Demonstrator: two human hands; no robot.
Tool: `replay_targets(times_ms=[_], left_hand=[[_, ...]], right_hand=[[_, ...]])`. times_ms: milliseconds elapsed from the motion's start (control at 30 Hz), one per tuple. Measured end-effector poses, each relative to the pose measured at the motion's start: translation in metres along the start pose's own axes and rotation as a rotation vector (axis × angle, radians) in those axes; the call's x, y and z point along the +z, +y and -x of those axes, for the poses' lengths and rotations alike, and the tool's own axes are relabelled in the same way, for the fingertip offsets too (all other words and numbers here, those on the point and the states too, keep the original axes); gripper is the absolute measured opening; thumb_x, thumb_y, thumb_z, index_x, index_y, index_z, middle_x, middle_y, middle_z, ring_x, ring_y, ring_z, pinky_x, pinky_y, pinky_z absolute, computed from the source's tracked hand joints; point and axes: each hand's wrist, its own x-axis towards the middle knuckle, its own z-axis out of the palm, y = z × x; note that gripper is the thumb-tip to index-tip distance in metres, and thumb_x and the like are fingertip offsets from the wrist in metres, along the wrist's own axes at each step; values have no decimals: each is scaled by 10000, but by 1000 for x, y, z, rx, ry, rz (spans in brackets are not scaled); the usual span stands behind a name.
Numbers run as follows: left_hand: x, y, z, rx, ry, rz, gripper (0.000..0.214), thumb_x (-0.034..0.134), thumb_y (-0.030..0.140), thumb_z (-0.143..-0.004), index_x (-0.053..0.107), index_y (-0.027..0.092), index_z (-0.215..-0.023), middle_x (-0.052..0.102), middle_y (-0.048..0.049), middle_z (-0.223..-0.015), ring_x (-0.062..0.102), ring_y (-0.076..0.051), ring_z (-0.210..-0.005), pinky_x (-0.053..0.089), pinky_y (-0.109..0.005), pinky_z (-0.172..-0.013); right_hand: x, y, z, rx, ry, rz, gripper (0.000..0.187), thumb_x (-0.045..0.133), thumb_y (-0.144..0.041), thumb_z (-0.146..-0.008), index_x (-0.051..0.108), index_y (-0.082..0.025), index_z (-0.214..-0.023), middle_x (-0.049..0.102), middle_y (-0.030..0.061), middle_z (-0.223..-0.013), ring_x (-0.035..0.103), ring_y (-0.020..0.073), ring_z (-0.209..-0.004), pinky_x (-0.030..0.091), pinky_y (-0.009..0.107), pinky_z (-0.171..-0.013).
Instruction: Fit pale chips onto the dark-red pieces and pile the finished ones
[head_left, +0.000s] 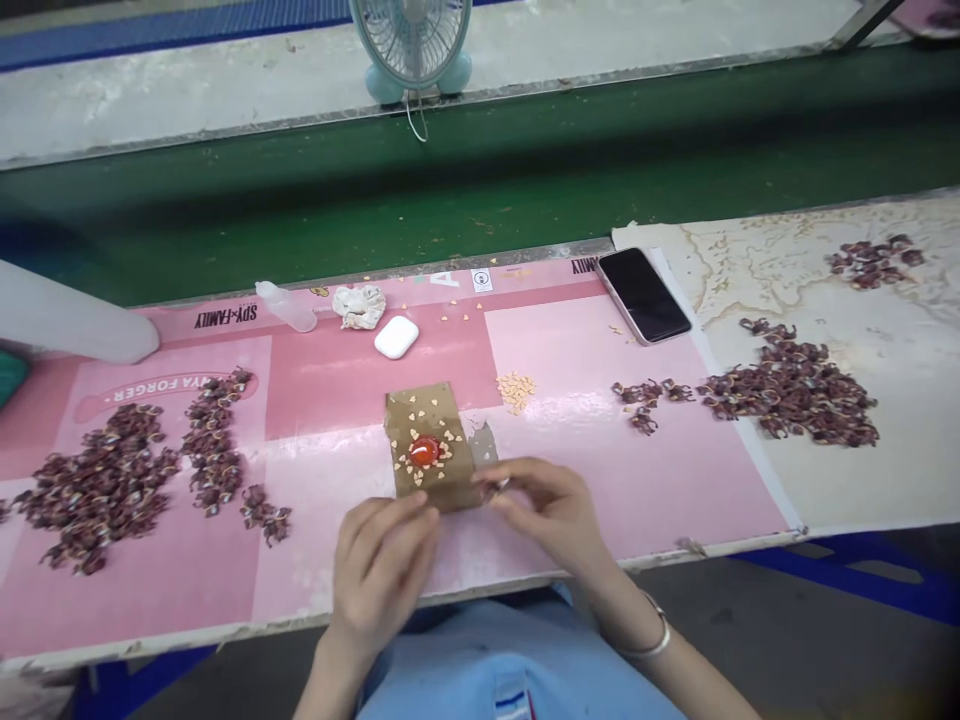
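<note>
In my right hand [551, 505], thumb and fingertips pinch a small dark brown figure-like piece [491, 488] by the right edge of a brown sheet [456, 488]. My left hand [386, 565] is at the sheet's lower left edge, its fingers curled and thumb close to them; whatever they hold is too small to make out. On the sheet is a glossy red-orange blob [424, 452], ringed by several tiny cream heart-shaped pieces [418, 479]. More of these form a small pile [516, 393] just right of the sheet.
Dark brown pieces lie in clusters at left [105, 485] and right [810, 395]. Behind the sheet are a white case [396, 337], crumpled tissue [360, 307] and a translucent small bottle [289, 308]. A phone [645, 297] lies back right; a fan [412, 40] stands beyond.
</note>
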Motion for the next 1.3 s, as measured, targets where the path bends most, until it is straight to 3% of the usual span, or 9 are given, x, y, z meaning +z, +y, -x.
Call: replay_targets(times_ms=[100, 167, 267, 367, 500, 733, 967, 1067, 1300], left_hand=[[-14, -32, 27, -225, -22, -245, 224, 651, 201, -936, 678, 259, -1150, 739, -100, -1055, 667, -255, -969, 503, -435, -920], [-27, -52, 48, -444, -43, -403, 290, 632, 330, -952, 660, 237, -1225, 688, -156, -1216, 637, -324, -1119, 438, -550, -1054], [-38, -67, 72, -640, -118, -495, 413, 552, 411, -984, 615, 194, -1330, 530, -234, -1475, 516, -422, -1344, 330, -656, -1151], [-38, -68, 82, -665, -124, -470, 388, 493, 402, -1006, 635, 187, -1296, 542, -247, -1455, 518, -441, -1350, 322, -694, -1149], [-33, -68, 75, -592, -45, -394, 290, 518, 368, -990, 688, 189, -1141, 648, -214, -1245, 627, -386, -1202, 460, -620, -1081], [-28, -63, 56, -569, 81, -359, 231, 571, 313, -978, 705, 198, -1126, 657, -162, -1193, 635, -315, -1147, 492, -523, -1075], [-26, -67, 56, -609, 179, -389, 241, 617, 338, -952, 731, 227, -1133, 645, -87, -945, 629, -250, -914, 527, -454, -984], [-30, -73, 57, -606, 144, -415, 297, 604, 374, -956, 722, 193, -1160, 625, -114, -955, 615, -284, -952, 528, -474, -944], [-45, -88, 68, -584, 42, -369, 276, 601, 416, -947, 721, 194, -1059, 626, -95, -897, 583, -247, -789, 517, -428, -802]], right_hand=[[-54, 15, 5, -190, 229, 573, 147, 663, -250, -970, 736, -235, -1097, 806, 60, -1023, 776, 196, -890, 646, 340, -842], [-88, 27, 8, -250, 240, 860, 146, 663, -257, -970, 732, -229, -1096, 802, 68, -1029, 759, 225, -930, 621, 385, -877], [-123, 38, 12, -282, 214, 1079, 155, 640, -262, -986, 715, -215, -1113, 797, 81, -1055, 728, 260, -1017, 572, 428, -930], [-136, 40, 9, -261, 257, 1161, 189, 607, -275, -1000, 699, -204, -1149, 783, 104, -1109, 685, 299, -1108, 524, 483, -982], [-130, 33, 0, -238, 317, 1157, 195, 587, -270, -997, 695, -205, -1146, 765, 124, -1130, 650, 324, -1153, 492, 521, -1002], [-89, 36, -32, -177, -14, 957, 182, 499, -190, -987, 670, -217, -1040, 770, 74, -962, 706, 258, -899, 550, 417, -813], [-75, 44, -63, -152, -49, 993, 124, 524, -170, -973, 623, -234, -936, 745, 52, -869, 678, 233, -782, 517, 346, -705], [-74, 43, -65, -174, -53, 1010, 170, 491, -163, -987, 611, -230, -887, 717, 48, -791, 651, 221, -728, 492, 325, -687], [-83, 45, -49, -191, 44, 1016, 180, 482, -160, -941, 612, -224, -833, 693, 61, -749, 650, 227, -747, 497, 336, -721]])
